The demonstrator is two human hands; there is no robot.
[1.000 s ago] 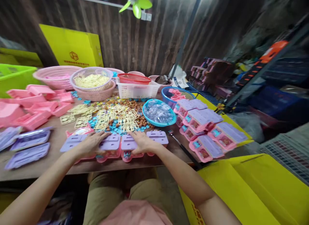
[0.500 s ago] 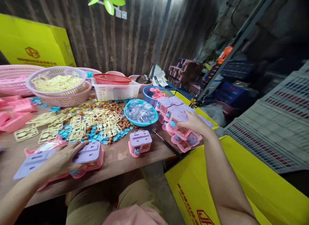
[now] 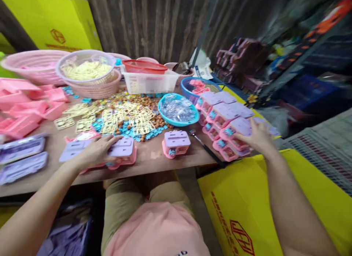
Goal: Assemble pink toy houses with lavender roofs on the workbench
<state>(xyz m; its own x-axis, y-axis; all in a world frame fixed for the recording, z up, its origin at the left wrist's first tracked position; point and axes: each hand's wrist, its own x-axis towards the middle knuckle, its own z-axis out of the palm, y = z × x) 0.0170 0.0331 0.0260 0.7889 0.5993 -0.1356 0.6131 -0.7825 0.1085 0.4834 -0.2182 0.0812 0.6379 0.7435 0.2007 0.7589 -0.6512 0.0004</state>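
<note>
My left hand lies over a row of small pink toy houses with flat purple roofs. Its fingers and thumb span the roof and sides of one toy house. At the right end of the table, my right hand grips a toy house on top of a stack of matching ones, thumb along its near side. Part of that stack is hidden behind the hand. Between my hands, a single toy house stands alone near the front edge. A thin tool with a black handle lies beside it.
Loose cream frames, blue bits and brown pieces cover the middle. A blue bowl holds clear bags. Baskets line the back. Pink trays and purple panels lie left. A yellow box stands open below right.
My view has turned left and down, showing the purple panels and a bin below the table. Both hands stay at their toy houses; the fingers of my right hand have spread a little.
</note>
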